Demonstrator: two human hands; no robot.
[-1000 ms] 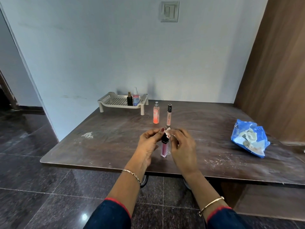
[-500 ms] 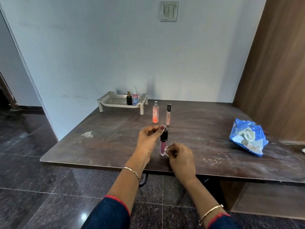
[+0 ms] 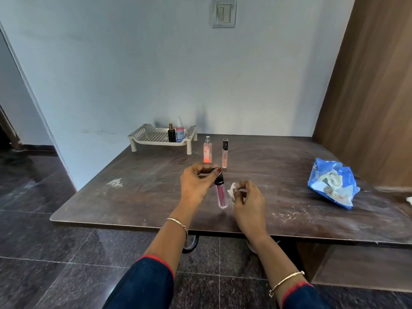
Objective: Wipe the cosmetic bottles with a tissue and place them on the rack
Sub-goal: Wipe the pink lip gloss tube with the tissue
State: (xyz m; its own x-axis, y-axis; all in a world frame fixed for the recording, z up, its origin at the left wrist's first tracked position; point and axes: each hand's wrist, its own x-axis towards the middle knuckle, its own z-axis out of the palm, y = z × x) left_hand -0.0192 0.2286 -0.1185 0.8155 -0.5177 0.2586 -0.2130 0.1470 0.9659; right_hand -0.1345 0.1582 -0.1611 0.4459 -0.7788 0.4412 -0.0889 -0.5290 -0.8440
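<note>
In front of me a dark brown surface (image 3: 138,197), scuffed with pale dusty marks, stands against a pale blue wall (image 3: 133,63). A grey switch plate (image 3: 223,13) sits high on that wall. A crumpled blue plastic packet (image 3: 332,186) lies on the surface to my right, near a brown wooden panel (image 3: 367,97). Below is glossy dark tiled floor (image 3: 55,264).

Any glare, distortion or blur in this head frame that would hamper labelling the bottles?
Head view: wide-angle bowing bends the wall edge and table rim; lighting is soft and even, with faint shadows behind the rack; a small glare spot sits on the floor tiles; the pink gloss tube in the left hand is sharp, but labels on the far bottles are too small to read.
</note>
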